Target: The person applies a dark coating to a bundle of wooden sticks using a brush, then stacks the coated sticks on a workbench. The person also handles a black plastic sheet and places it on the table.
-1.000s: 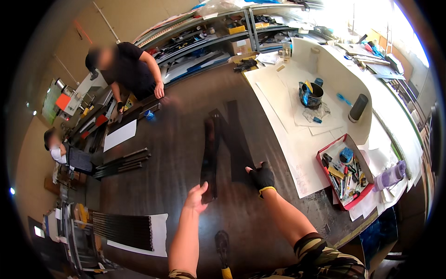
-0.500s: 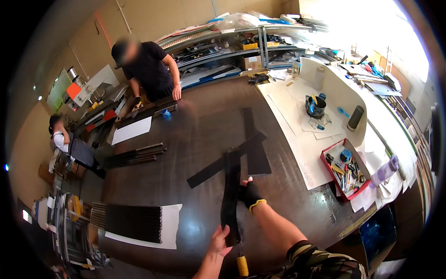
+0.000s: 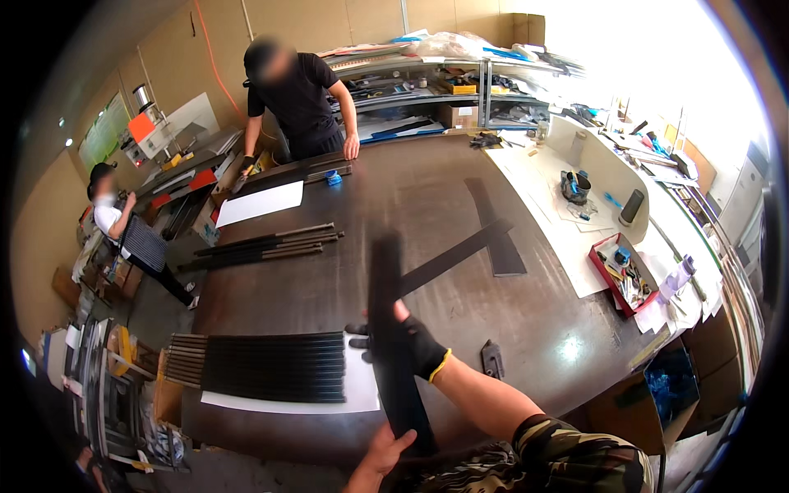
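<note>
My right hand (image 3: 413, 343), in a black glove with a yellow cuff, grips a long flat black strip (image 3: 385, 279) near its middle. The strip is lifted off the dark table (image 3: 329, 279) and points away from me. My bare left hand (image 3: 380, 458) holds the strip's near end at the picture's lower edge. Beyond it, two more black strips lie crossed on the table: a narrow one (image 3: 456, 256) and a wider one (image 3: 491, 222).
A row of black strips (image 3: 275, 366) lies on a white sheet to my left. Dark rods (image 3: 271, 244) and a white sheet (image 3: 259, 203) lie farther off. A person in black (image 3: 300, 94) leans on the far edge; another person (image 3: 123, 230) stands left. A red tool tray (image 3: 620, 271) sits right.
The black strip came off the table and closer to me; my left hand slid down to its near end. The view has tilted up toward the far side of the table.
</note>
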### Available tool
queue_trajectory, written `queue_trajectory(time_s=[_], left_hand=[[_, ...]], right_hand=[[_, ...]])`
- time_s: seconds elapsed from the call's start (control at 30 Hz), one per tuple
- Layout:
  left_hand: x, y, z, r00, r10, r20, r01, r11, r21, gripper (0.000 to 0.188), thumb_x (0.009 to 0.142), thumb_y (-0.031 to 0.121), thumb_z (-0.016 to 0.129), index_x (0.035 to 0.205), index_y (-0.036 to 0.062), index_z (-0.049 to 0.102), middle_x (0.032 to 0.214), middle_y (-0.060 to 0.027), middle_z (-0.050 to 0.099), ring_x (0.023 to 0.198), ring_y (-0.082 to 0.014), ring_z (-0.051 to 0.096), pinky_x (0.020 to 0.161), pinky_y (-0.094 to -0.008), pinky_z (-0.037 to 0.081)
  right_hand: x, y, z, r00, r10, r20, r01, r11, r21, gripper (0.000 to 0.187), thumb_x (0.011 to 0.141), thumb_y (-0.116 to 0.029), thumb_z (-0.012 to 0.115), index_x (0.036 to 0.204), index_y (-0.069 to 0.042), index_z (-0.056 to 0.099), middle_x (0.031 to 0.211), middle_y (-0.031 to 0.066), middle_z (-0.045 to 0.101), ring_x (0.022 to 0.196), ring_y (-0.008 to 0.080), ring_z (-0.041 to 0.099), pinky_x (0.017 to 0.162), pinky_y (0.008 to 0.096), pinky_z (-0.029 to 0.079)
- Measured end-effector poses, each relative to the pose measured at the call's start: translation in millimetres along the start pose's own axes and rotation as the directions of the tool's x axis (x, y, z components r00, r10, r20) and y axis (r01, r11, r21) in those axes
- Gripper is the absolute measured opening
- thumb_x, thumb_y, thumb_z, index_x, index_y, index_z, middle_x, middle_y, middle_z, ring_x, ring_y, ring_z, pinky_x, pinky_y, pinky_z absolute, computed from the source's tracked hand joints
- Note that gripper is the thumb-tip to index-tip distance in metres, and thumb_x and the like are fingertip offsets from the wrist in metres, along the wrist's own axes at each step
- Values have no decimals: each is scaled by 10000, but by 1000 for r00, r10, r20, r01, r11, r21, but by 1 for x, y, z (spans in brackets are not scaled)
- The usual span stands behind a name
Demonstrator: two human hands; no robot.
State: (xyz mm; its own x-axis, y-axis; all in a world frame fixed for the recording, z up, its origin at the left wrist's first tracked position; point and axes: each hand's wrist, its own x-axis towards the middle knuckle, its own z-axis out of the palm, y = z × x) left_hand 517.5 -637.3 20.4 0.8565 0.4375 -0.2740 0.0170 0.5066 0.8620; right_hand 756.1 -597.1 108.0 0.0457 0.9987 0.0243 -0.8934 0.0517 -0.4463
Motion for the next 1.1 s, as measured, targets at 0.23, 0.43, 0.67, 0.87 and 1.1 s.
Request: queue_trajectory(time_s=[0.23,0.43,0.67,0.87,1.1], left_hand=[[-20,91,-86,901,349,-257,-423,834,-354,688,973,616,456,1407,82,443,1358,-135,550,1200,-277,549,1002,-384,440],[-18,124,-116,705,334,-625,-654,648,-391,448,983,531,529,1023,90,598,863,-43,651,807,-183,617,861,-383,539],[-55,158,-194,780,468,-415,-599,367,-712,308,974,362,632,867,73,631,860,-47,650,802,-218,627,767,-384,541],[-52,202,-176,419,467,-778,-806,586,-82,213,941,126,648,775,93,520,724,-22,515,685,-138,548,662,-260,515],[-57,147,-277,97,734,-672,-509,617,601,151,943,90,598,794,91,568,775,-33,560,716,-145,564,674,-259,481]], right_hand=[[45,93,53,836,548,-24,-435,637,-636,590,897,-515,688,1298,-101,562,1033,42,627,876,127,607,679,276,457],[43,113,65,849,511,-132,-462,597,-656,612,870,-594,683,1206,-86,622,1024,68,649,875,144,596,695,291,481],[99,-11,-109,799,-594,-96,-484,-540,-689,717,832,-612,640,1220,-10,626,1335,181,518,1240,365,470,1011,477,391],[73,-66,-184,838,-520,-164,-503,-621,-601,644,854,-569,615,1187,-18,642,1402,169,488,1334,346,397,1051,491,354],[-30,-158,-221,913,-391,-120,-394,-760,-517,477,850,-451,644,1132,-67,675,1324,156,561,1247,331,492,1026,503,382]])
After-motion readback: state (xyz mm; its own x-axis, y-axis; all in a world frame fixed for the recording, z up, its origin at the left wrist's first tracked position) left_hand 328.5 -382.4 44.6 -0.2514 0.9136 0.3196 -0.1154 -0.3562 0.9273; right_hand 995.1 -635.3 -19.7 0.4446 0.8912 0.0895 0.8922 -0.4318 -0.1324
